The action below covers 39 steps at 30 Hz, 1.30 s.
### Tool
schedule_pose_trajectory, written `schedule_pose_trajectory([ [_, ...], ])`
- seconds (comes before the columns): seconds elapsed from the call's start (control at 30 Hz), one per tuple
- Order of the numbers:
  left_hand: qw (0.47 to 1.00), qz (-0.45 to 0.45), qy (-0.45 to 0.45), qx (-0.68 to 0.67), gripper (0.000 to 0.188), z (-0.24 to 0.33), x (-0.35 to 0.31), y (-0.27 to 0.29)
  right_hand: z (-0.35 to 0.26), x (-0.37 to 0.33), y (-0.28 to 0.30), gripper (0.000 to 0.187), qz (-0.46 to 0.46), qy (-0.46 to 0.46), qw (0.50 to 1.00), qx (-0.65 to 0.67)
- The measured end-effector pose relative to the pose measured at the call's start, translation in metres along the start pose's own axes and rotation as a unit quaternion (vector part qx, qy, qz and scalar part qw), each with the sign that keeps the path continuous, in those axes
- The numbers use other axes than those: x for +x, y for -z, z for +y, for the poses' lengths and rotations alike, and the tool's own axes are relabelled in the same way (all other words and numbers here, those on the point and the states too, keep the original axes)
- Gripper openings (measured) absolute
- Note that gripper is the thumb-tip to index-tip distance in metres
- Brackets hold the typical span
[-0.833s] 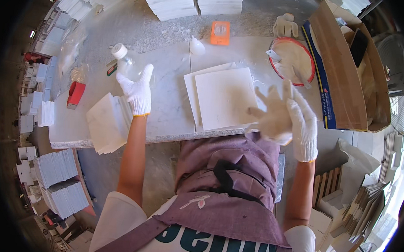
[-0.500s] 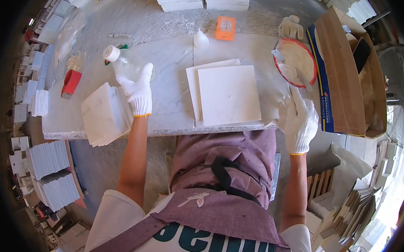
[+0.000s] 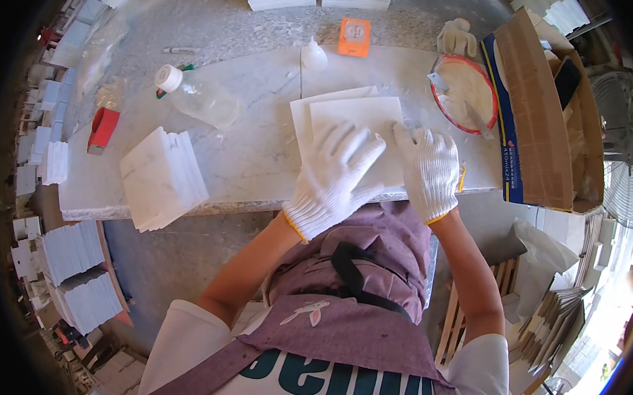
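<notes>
Two square white tiles (image 3: 357,110) lie overlapped on the marble slab tabletop in front of me. My left hand (image 3: 338,171), in a white knit glove with a yellow cuff, is over the upper tile's near left part, fingers extended and thumb spread. My right hand (image 3: 429,171), gloved alike, is at that tile's right edge, its thumb beside the edge and its fingers bent. Nothing shows in either hand, though the fingers' undersides are hidden. A strip of yellow-edged white fabric (image 3: 462,178) shows beside my right hand.
Left are a clear bottle (image 3: 203,104), leaning marble tiles (image 3: 161,179) and a red object (image 3: 103,130). A small white squeeze bottle (image 3: 314,56) and orange box (image 3: 354,37) stand farther back. A red-rimmed bowl of paste (image 3: 466,98), glove (image 3: 456,37) and cardboard box (image 3: 542,123) are right.
My left hand has left the clear bottle and moved right, over the tiles. My right hand has come left from beside the bowl to the upper tile's right edge.
</notes>
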<state>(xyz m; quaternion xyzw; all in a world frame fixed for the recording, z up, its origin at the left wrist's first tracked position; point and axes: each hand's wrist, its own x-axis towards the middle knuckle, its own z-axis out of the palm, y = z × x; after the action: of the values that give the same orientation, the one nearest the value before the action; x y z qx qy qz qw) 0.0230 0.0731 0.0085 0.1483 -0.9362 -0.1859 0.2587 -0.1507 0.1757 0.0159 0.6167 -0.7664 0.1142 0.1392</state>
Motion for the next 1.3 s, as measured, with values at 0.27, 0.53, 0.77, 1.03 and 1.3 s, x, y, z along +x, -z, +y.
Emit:
schedule_pose_trajectory([
  [0.27, 0.985, -0.110, -0.034, 0.129, 0.067, -0.006, -0.003, -0.023, 0.005, 0.015, -0.003, 0.039, -0.042, 0.016, 0.999, -0.003],
  [0.53, 0.988, -0.111, -0.020, 0.101, 0.064, -0.009, -0.004, -0.027, 0.007, 0.001, 0.009, 0.040, -0.126, 0.030, 0.991, -0.027],
  [0.77, 0.991, -0.105, -0.016, 0.084, 0.063, -0.008, -0.005, -0.024, 0.013, 0.009, 0.005, 0.039, -0.069, 0.047, 0.996, 0.034],
  [1.03, 0.991, -0.092, -0.030, 0.097, 0.066, -0.005, -0.002, -0.024, 0.018, 0.016, 0.004, 0.039, -0.082, 0.048, 0.995, 0.018],
  [1.3, 0.992, -0.098, -0.016, 0.073, 0.068, -0.004, -0.003, -0.022, 0.016, 0.008, 0.016, 0.038, -0.144, 0.035, 0.989, 0.024],
])
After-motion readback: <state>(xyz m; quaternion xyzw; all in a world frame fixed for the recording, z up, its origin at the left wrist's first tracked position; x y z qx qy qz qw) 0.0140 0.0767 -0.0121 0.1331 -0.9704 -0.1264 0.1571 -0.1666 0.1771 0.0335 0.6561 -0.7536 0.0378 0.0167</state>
